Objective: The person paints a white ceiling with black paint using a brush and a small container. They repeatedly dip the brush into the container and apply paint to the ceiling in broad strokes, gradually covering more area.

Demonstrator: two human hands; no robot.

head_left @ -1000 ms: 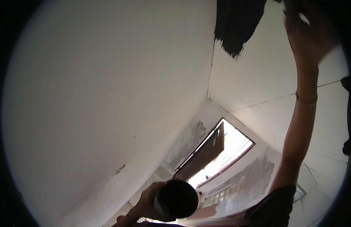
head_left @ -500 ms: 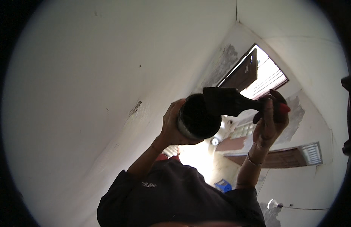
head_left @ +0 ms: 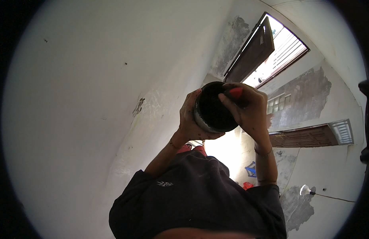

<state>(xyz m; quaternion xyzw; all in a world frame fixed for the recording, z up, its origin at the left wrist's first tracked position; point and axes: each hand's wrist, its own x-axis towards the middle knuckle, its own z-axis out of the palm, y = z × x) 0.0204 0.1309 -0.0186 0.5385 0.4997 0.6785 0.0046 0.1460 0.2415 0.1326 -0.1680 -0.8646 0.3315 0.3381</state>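
Note:
My left hand (head_left: pixel 188 119) wraps round the side and underside of a round, dark-mouthed pot (head_left: pixel 203 122), held up in front of my chest and tilted so its opening shows. The inside is too dark to make out its contents. At the pot's right rim, my right hand (head_left: pixel 251 107) is closed on a wide, flat paintbrush (head_left: pixel 234 93). Only the red end of its handle shows; the brush's head is hidden by the hand and the dark mouth of the pot. Small dark specks mark both hands.
A pale wall (head_left: pixel 85 99) with a chipped patch (head_left: pixel 138 106) fills the left side. On the right are an open window shutter (head_left: pixel 252 51), a brown door (head_left: pixel 306 136), a light bulb (head_left: pixel 306 190) on a wire and a blue stool (head_left: pixel 251 169).
My right hand has brought the brush left and turned it head-down into the pot. Before, its broad dark head showed across the rim. The camera view has shifted too.

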